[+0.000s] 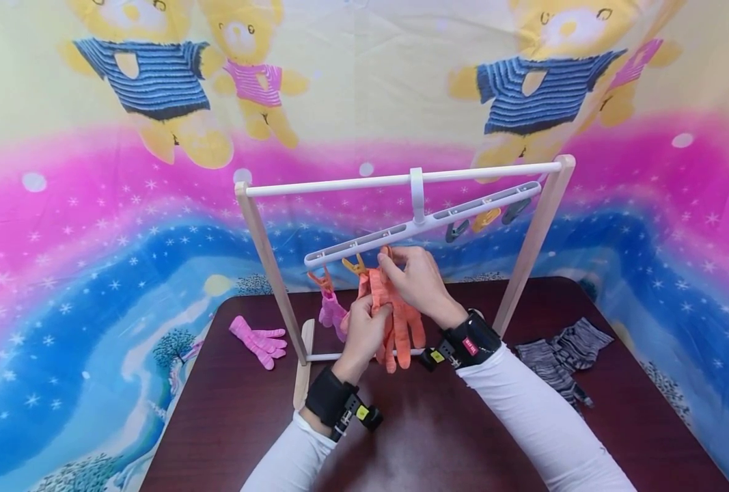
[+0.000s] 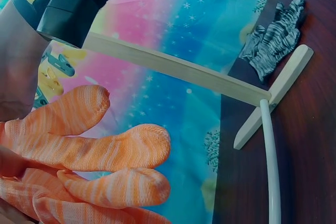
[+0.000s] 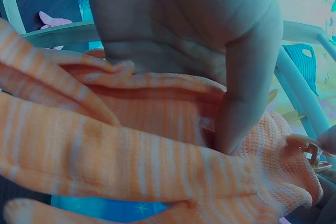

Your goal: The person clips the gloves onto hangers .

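An orange striped knit glove (image 1: 401, 328) hangs fingers-down below the grey-white clip hanger (image 1: 370, 240). My left hand (image 1: 363, 333) pinches the glove's side; in the right wrist view its thumb presses into the knit. At the cuff, my right hand (image 1: 422, 277) pinches an orange clothespin (image 3: 311, 153) whose jaws are at the fabric. A yellow clothespin (image 1: 354, 264) sits just left, beside more orange knit; whether that is a second glove I cannot tell. Farther left, an orange clothespin (image 1: 322, 279) holds a pink glove (image 1: 331, 311), partly behind my left hand.
The hanger hooks over the white rod (image 1: 339, 182) of a wooden stand (image 1: 527, 253), tilting down leftward. Spare clothespins (image 1: 486, 219) hang from its right half. On the dark table (image 1: 450, 437) lie a pink glove (image 1: 259, 342) at left and grey striped gloves (image 1: 561, 355) at right.
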`<action>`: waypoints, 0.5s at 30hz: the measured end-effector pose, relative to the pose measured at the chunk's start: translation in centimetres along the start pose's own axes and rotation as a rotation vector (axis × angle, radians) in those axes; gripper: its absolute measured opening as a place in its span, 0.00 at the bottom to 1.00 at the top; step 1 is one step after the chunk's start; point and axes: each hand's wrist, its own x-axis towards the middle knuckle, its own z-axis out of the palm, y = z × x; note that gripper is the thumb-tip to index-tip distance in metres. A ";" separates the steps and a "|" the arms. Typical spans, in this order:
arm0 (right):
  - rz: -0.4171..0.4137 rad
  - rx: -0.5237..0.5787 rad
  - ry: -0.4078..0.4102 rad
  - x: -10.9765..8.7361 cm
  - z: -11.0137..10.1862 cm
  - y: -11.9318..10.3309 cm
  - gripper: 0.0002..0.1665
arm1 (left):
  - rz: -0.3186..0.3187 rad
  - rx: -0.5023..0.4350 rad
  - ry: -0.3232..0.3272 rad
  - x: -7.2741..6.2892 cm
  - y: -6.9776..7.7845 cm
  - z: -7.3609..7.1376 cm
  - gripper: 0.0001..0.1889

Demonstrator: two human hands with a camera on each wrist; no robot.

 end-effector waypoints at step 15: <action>-0.020 -0.024 0.012 0.0 0.1 0.1 0.19 | 0.028 0.020 -0.008 0.2 0.9 -0.2 0.13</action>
